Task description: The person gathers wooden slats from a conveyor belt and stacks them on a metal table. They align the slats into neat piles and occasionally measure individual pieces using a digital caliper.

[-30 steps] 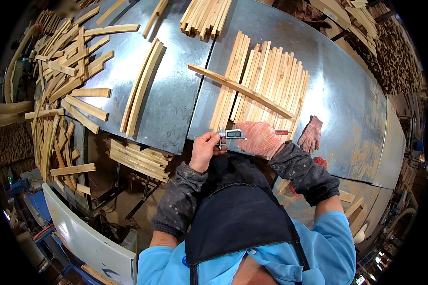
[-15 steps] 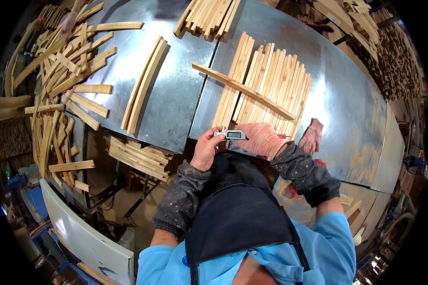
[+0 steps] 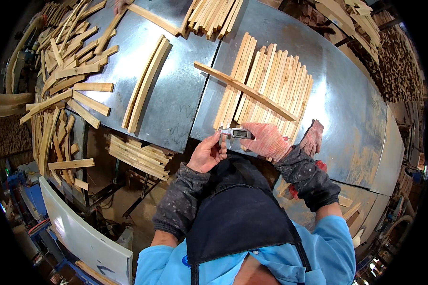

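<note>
A digital caliper [image 3: 237, 133] with a small grey display lies sideways in front of me, at the near edge of the wooden strips. My right hand [image 3: 270, 141], in a pinkish-red knit glove, is wrapped round its body. At its jaw end my bare left hand [image 3: 208, 153] is closed, thumb and fingers pinching at the jaws. Just beyond, a row of pale wooden strips [image 3: 273, 90] lies side by side on the metal table [image 3: 176, 102]. One longer strip [image 3: 245, 89] rests slantwise across them. An empty work glove [image 3: 312, 138] lies right of my right wrist.
Two curved strips [image 3: 146, 85] lie left of the row. Another bundle [image 3: 216, 16] sits at the far edge. Loose strips [image 3: 76, 71] are heaped at the left, where another person's hand [image 3: 122, 4] reaches in. More strips [image 3: 138, 156] are stacked below the table's edge.
The caliper has shifted slightly right with my right hand. My left fingers have slid down to its jaws. At the far left, strips in the heap have moved along with the other person's hand.
</note>
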Tool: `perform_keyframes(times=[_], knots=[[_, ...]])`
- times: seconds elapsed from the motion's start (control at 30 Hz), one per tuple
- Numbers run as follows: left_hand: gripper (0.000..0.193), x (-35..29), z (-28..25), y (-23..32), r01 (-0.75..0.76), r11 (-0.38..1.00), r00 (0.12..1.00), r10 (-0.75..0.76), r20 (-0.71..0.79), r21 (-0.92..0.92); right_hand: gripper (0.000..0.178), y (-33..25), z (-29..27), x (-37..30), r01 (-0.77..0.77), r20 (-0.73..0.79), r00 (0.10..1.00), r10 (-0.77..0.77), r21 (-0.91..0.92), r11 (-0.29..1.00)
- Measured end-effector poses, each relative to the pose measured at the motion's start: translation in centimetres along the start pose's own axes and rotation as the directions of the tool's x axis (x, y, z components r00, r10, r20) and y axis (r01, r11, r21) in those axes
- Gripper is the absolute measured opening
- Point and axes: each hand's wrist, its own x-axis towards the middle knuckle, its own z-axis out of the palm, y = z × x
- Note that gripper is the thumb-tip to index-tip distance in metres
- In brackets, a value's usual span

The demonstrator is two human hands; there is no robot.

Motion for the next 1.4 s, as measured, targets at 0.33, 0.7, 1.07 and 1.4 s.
perform_keyframes(times=[0.33,0.7,1.07,1.4], knots=[[0.032,-1.4,-0.4,-1.7,-0.067,0.997,0.993,0.064,0.104,0.032,0.051,-0.6,-0.4,0.0,0.005,-0.094,0.996,-0.002,0.027,1.0],[0.036,-0.8,1.3,-1.0,0.03,0.997,0.992,-0.038,0.124,0.065,0.049,-1.7,-0.5,-0.3,0.049,-0.071,0.997,-0.039,0.151,0.987],[0.026,-0.4,-0.5,-2.4,-0.003,0.986,0.915,0.071,0.398,-0.169,0.049,-2.4,-0.1,-0.7,0.091,-0.091,0.993,-0.074,0.201,0.975],[0.062,-1.2,-1.8,-2.2,0.005,0.976,0.892,0.094,0.442,-0.219,0.051,-3.2,-1.2,-0.5,0.106,0.028,0.993,-0.117,0.262,0.959]])
